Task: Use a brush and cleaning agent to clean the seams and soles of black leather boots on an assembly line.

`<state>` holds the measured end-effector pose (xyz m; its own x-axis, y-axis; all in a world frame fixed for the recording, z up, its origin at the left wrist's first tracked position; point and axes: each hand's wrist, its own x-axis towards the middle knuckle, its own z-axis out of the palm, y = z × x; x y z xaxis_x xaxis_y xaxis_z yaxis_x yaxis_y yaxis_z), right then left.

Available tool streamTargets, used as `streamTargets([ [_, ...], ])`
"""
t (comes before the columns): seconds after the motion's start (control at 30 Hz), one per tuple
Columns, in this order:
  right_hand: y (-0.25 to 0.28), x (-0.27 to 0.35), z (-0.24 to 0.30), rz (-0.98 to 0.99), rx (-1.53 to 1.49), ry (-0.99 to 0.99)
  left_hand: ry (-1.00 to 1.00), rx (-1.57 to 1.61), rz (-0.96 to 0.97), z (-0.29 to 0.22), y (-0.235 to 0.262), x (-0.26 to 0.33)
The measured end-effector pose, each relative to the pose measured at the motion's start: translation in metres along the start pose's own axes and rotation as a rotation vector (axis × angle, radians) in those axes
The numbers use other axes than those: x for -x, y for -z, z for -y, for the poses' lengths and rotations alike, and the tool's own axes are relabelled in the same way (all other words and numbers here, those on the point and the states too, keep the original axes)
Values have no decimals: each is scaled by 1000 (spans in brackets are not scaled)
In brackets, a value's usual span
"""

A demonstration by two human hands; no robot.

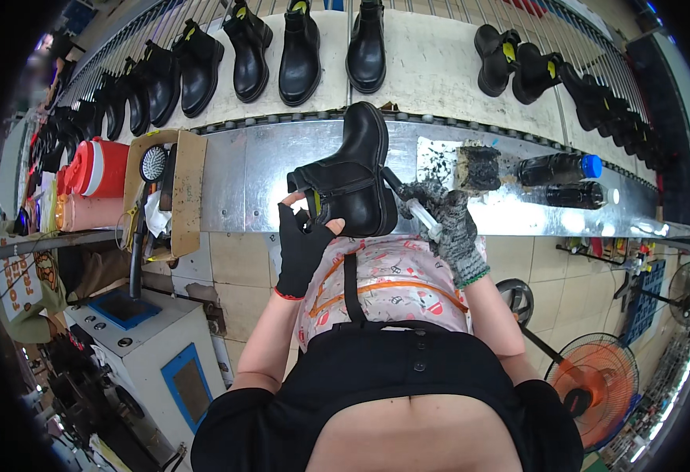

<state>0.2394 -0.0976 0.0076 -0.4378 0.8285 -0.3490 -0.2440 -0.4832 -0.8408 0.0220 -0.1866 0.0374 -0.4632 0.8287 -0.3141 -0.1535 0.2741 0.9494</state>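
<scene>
Left hand (301, 250) first, in a black fingerless glove: half curled, bare fingertips and thumb pinching the open top of a black ankle boot (351, 169). And over on the right, the right hand (455, 234), in a stained grey knit glove, is closed round a white-handled tool (422, 214) with a dark head.

Now the key line: the boot is up in front of the body, ahead of both hands and mostly between them. Its long axis runs away from the wearer, toe far, heel near, shaft opening turned left, sole facing right. So the left hand has the opening, while the right is nearer the sole. The tool slants up and left, its head right at the sole's edge; touching or just short, I can't tell. Left wrist comes up from below, back of the hand showing; right forearm angles inward, knuckles up.

Beyond the right hand, on the metal bench (231, 177), sits a blackened block (478, 167), then two dark bottles (559, 168) lying to its right. Left side, a cardboard box (191, 185). Farthest out, black boots (299, 59) line the pale conveyor (431, 59).
</scene>
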Motion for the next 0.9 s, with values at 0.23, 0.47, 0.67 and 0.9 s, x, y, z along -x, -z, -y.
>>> streamTargets([
  [0.23,20,8,33,-23,259,-223,125,48,136,4,-2,-1],
  [0.47,9,31,72,127,353,-297,234,72,232,-1,-7,2],
  [0.67,16,49,70,272,869,61,263,214,229,-11,-18,1],
  [0.9,6,68,79,213,992,85,267,360,179,-18,-27,-2],
])
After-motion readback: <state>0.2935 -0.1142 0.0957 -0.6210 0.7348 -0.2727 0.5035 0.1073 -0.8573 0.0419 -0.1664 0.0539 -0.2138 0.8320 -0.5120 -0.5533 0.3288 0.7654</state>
